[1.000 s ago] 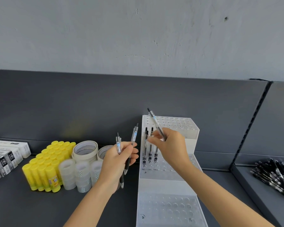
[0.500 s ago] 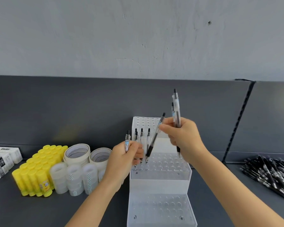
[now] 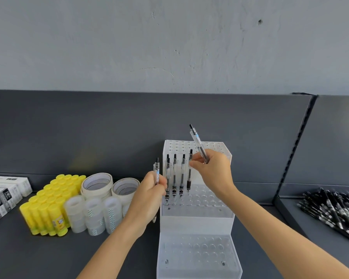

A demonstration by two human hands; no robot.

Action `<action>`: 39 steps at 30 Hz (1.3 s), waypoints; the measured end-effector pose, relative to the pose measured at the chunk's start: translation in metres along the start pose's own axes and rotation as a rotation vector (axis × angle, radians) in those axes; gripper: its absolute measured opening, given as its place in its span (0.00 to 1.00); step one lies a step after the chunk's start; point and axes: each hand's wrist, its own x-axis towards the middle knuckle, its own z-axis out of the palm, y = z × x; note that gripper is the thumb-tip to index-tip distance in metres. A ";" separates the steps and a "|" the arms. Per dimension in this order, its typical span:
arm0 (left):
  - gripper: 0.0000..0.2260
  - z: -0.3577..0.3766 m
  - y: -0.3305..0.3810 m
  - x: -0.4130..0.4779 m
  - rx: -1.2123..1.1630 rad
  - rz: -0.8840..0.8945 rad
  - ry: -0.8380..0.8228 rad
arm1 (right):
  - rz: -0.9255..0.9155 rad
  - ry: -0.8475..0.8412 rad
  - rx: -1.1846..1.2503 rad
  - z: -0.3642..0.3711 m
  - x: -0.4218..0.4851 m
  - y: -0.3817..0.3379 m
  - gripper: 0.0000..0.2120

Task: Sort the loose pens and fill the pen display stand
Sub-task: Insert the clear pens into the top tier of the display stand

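Observation:
A clear tiered pen display stand (image 3: 197,218) stands on the dark shelf in front of me. Several clear pens with black tips (image 3: 178,176) stand upright in a row along the left of its middle tier. My right hand (image 3: 214,174) grips a tilted pen (image 3: 197,142) and its fingertips pinch the rightmost standing pen (image 3: 189,176) near the top. My left hand (image 3: 147,198) holds one pen (image 3: 156,170) upright just left of the stand. A heap of loose black pens (image 3: 334,210) lies on the shelf section to the right.
Yellow glue sticks (image 3: 48,208), clear tape tubes (image 3: 93,214) and rolls of masking tape (image 3: 97,184) crowd the shelf left of the stand. White boxes (image 3: 4,192) sit at the far left. A slotted shelf divider (image 3: 296,148) separates the pen heap.
My right hand came down from above the stand to the middle tier. The pen that was tilted between my hands now stands in the row. My left hand stayed beside the stand.

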 end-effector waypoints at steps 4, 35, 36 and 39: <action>0.10 -0.003 -0.001 -0.003 0.043 0.049 -0.054 | 0.010 -0.029 -0.033 0.006 -0.003 0.007 0.02; 0.12 0.033 0.011 0.009 0.154 0.288 0.025 | -0.013 0.015 0.220 -0.047 -0.011 -0.023 0.08; 0.12 0.031 0.010 0.008 0.159 0.296 0.064 | -0.035 0.058 0.178 -0.047 -0.008 -0.021 0.08; 0.10 0.029 0.008 0.007 0.140 0.309 0.130 | -0.024 0.087 0.101 -0.038 -0.003 -0.013 0.05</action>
